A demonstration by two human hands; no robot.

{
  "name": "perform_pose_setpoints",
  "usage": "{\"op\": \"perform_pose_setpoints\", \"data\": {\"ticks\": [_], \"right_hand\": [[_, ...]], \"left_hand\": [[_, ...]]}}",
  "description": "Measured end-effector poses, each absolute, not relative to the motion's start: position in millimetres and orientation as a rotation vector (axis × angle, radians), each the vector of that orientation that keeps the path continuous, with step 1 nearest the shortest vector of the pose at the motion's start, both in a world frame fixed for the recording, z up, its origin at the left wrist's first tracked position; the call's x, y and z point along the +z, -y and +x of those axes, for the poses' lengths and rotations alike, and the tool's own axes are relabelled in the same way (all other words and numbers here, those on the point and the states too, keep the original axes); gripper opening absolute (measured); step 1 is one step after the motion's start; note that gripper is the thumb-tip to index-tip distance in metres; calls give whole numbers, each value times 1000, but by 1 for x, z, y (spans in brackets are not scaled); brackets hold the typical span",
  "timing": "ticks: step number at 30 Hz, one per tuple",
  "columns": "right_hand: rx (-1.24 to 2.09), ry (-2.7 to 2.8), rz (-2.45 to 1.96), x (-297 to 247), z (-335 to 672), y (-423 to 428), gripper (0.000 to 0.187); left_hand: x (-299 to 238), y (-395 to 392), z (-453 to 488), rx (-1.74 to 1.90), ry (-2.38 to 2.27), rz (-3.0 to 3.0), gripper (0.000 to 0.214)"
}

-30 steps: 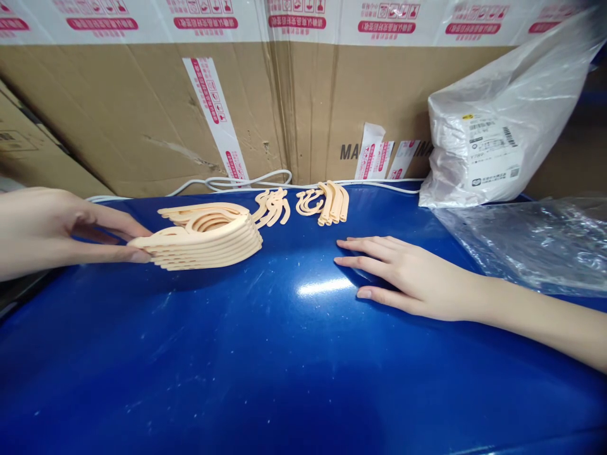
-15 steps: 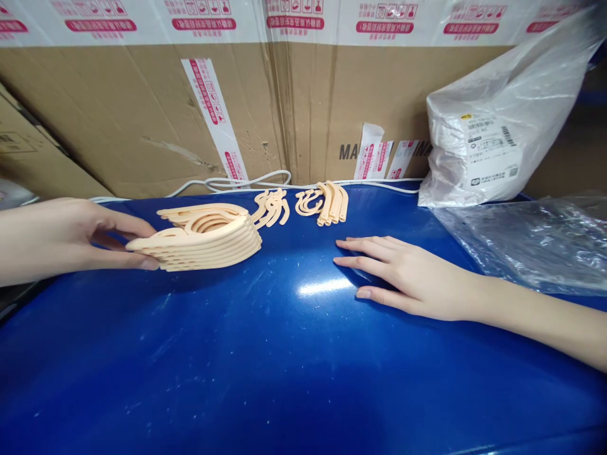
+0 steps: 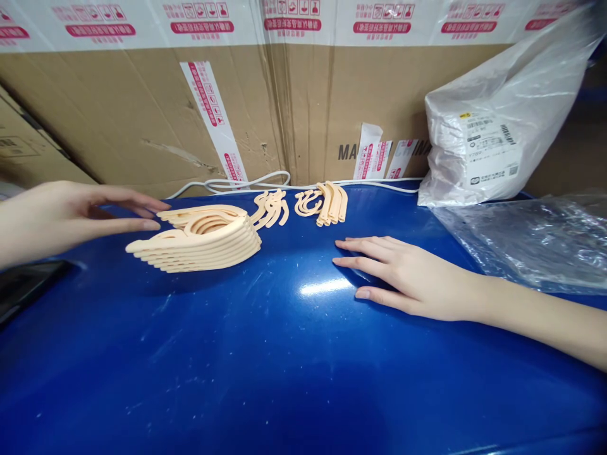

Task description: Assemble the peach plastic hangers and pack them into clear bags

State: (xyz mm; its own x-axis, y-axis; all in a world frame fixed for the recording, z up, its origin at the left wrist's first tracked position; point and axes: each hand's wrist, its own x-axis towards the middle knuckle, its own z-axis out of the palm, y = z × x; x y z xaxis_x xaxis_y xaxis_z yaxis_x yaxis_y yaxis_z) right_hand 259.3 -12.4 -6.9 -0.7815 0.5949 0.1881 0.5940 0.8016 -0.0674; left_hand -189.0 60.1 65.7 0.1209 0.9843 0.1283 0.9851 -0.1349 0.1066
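A stack of several peach plastic hanger-shaped pieces (image 3: 203,243) lies on the glossy blue surface (image 3: 284,354). My left hand (image 3: 71,215) hovers just left of the stack with fingers stretched out, holding nothing. My right hand (image 3: 408,275) rests flat on the blue surface to the right of the stack, fingers extended and empty. Behind the stack lie small peach hook pieces (image 3: 272,208) and a second bunch of curved peach pieces (image 3: 329,202).
Large cardboard boxes (image 3: 284,95) with red-and-white tape stand along the back. A white cable (image 3: 246,183) runs at their foot. A white plastic bag with a label (image 3: 488,145) and a clear crumpled bag (image 3: 535,243) sit at the right. A dark object (image 3: 23,284) shows at the left edge.
My left hand has let go of the stack's left end, lifted and opened above it. The stack stays where it was. My right hand has not moved.
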Motion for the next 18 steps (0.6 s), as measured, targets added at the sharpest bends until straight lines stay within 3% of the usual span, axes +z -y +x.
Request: {"op": "perform_pose_setpoints", "data": {"ticks": [18], "right_hand": [[19,2778,-923,-7,259,13,48]], "left_hand": [[58,-65,-179,-228,2134,-2295,103]]}}
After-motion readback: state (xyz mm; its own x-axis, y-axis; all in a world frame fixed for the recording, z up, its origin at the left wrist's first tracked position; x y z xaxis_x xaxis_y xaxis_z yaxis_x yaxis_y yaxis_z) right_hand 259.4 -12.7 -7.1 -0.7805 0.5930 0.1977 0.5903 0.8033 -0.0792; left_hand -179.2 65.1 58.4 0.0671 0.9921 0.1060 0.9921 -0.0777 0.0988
